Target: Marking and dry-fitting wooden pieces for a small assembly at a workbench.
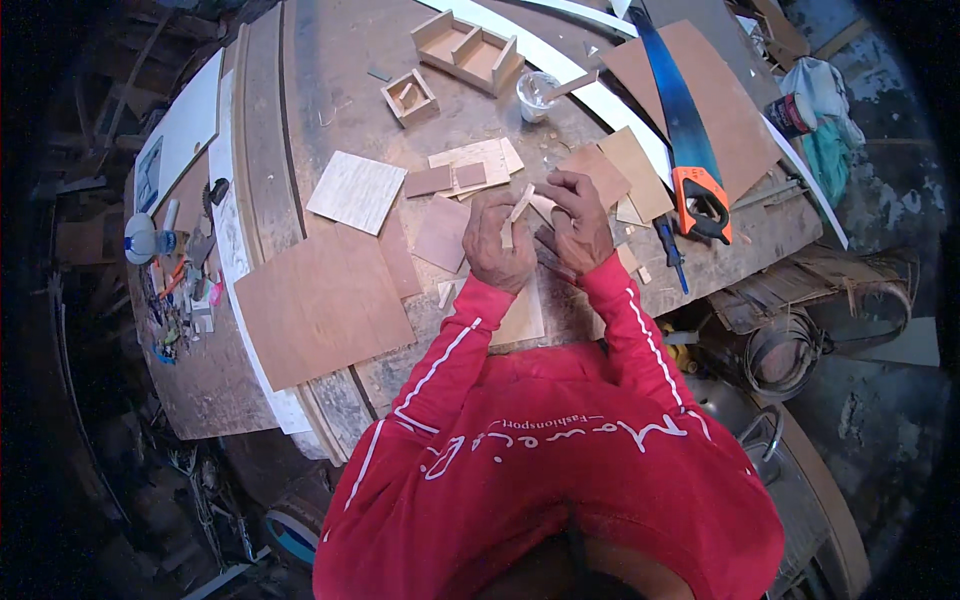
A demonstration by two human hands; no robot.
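Both my hands are raised close together over the near side of the workbench. My left hand point(500, 245) is closed on a small, pale wood strip point(522, 203), pinched between thumb and fingers and tilted upward. Just beside it, my right hand point(578, 228) has bent fingers by a second light wood piece point(543, 207); whether it grips that piece is hard to make out. Beneath and around the hands lie a pinkish thin wood square point(440, 233), a pale square board point(358, 192) and two small brown rectangles, one of them a brown wood piece point(428, 181).
Across the bench stand a two-compartment wooden box point(468, 52), a small square box point(409, 98) and a plastic cup point(537, 96) with a stick in it. An orange-handled handsaw point(690, 150) and a blue screwdriver point(671, 256) lie right. A large plywood sheet point(325, 305) lies left.
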